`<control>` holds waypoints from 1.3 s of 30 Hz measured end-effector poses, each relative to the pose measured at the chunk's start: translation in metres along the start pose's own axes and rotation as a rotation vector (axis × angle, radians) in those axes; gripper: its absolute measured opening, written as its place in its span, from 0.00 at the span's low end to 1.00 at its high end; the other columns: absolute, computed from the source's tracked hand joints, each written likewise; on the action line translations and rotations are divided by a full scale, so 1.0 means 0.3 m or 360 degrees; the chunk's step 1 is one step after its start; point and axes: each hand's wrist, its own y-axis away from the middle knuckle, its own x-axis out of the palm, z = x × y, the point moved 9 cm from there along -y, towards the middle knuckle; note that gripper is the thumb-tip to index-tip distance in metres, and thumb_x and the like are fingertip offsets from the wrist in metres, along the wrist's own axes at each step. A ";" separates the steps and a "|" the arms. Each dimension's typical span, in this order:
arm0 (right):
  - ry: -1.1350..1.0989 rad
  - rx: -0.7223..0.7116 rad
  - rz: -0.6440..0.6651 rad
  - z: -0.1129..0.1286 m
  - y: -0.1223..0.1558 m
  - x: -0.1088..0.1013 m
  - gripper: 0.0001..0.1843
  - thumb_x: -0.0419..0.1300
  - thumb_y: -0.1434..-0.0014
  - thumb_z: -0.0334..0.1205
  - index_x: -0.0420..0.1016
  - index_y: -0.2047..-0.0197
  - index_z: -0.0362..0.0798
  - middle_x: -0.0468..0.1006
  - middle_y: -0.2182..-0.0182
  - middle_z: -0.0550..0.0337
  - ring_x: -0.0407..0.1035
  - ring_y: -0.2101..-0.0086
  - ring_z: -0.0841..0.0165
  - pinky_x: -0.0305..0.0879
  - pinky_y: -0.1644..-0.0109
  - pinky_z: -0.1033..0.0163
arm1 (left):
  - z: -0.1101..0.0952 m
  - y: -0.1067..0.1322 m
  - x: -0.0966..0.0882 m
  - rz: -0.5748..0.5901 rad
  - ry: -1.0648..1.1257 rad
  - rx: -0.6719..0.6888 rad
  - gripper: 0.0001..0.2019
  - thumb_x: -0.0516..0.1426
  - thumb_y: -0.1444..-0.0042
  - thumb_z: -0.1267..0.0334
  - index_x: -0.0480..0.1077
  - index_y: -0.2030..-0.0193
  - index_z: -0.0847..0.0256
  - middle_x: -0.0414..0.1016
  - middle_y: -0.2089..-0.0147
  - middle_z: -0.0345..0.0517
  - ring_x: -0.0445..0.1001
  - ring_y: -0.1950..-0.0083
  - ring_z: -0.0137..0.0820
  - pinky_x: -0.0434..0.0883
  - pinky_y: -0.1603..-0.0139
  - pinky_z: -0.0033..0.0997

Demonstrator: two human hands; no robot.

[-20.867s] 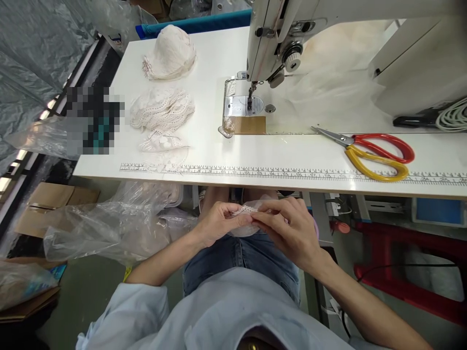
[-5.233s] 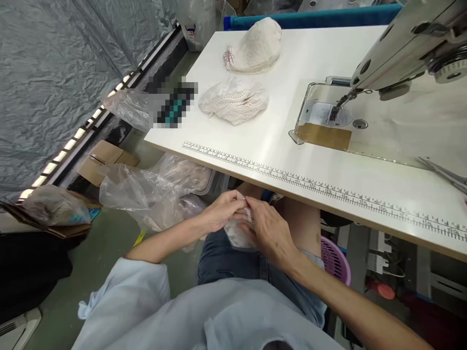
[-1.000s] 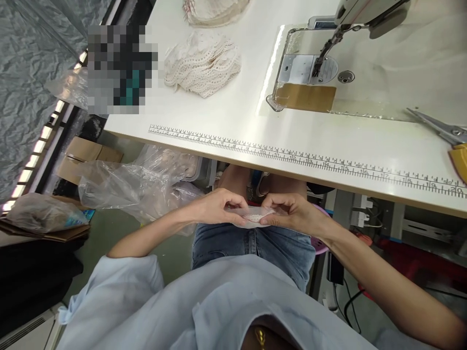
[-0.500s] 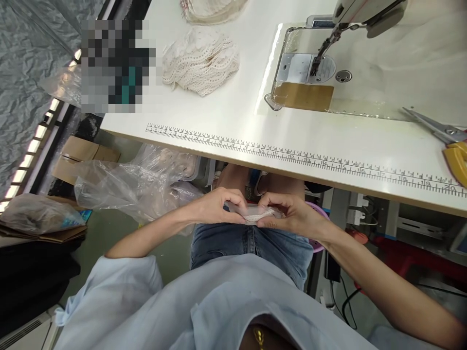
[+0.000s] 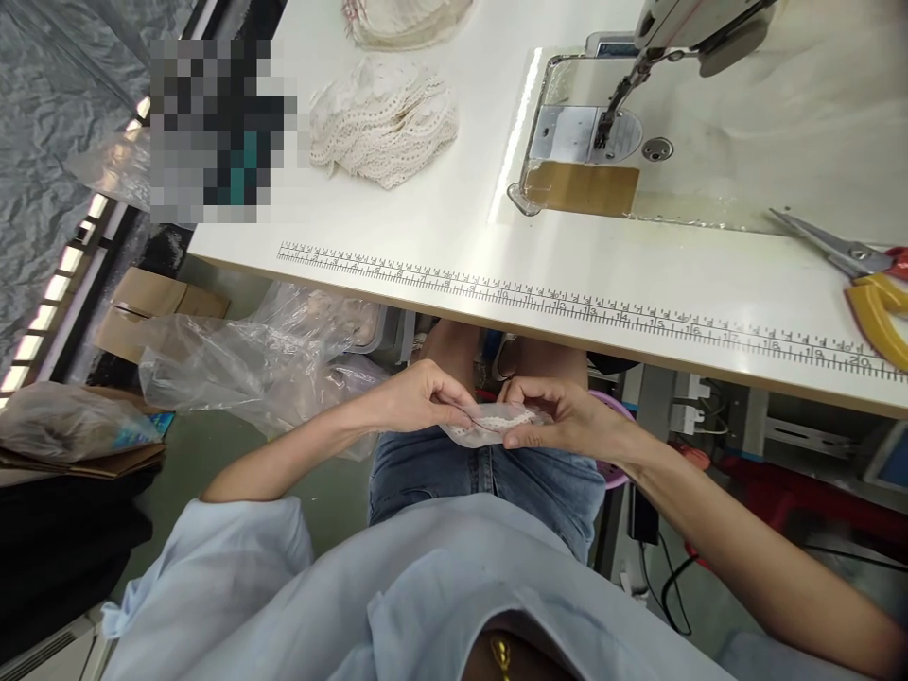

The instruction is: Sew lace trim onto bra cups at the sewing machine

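Note:
A small piece of sheer white fabric with a lace trim (image 5: 489, 423) is stretched between my two hands, above my lap and below the table's front edge. My left hand (image 5: 432, 397) pinches its left end between thumb and fingers. On the other end, my right hand (image 5: 543, 413) grips the fabric with the thumb underneath and the fingers curled over the top. Part of the cloth is hidden behind the right fingers. On the table lies a stack of cream eyelet lace pieces (image 5: 387, 123).
A sewing machine (image 5: 617, 104) stands at the back right of the white table (image 5: 440, 232). Yellow-handled scissors (image 5: 862, 260) lie at the right. Another pale fabric pile (image 5: 408, 21) is at the back. A plastic bag (image 5: 234, 364) and cardboard box (image 5: 146, 307) sit below left.
My left hand has shifted slightly left along the fabric, and more of the sheer cloth shows between my hands. The whole view has moved a little.

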 end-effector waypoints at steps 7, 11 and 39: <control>0.0045 -0.0010 0.0002 0.005 -0.003 0.005 0.15 0.69 0.53 0.45 0.71 0.67 0.46 0.71 0.73 0.65 0.64 0.72 0.72 0.61 0.69 0.66 | 0.004 -0.004 0.001 -0.0005 -0.0029 -0.0021 0.10 0.60 0.49 0.65 0.79 0.61 0.65 0.81 0.66 0.45 0.75 0.67 0.26 0.69 0.67 0.20; -0.0015 0.0013 0.0019 0.016 -0.012 0.018 0.14 0.68 0.52 0.47 0.75 0.67 0.45 0.75 0.72 0.62 0.68 0.70 0.71 0.63 0.66 0.65 | -0.003 -0.006 0.007 0.0021 -0.0003 -0.0039 0.10 0.60 0.49 0.65 0.79 0.61 0.65 0.81 0.65 0.45 0.76 0.66 0.27 0.69 0.65 0.21; 0.0141 0.0062 -0.0071 0.023 -0.018 0.013 0.16 0.64 0.48 0.51 0.77 0.68 0.45 0.76 0.73 0.59 0.68 0.71 0.70 0.63 0.69 0.65 | -0.015 -0.035 0.024 -0.0027 -0.0044 0.0057 0.14 0.65 0.56 0.55 0.75 0.69 0.66 0.70 0.79 0.37 0.65 0.75 0.22 0.59 0.75 0.21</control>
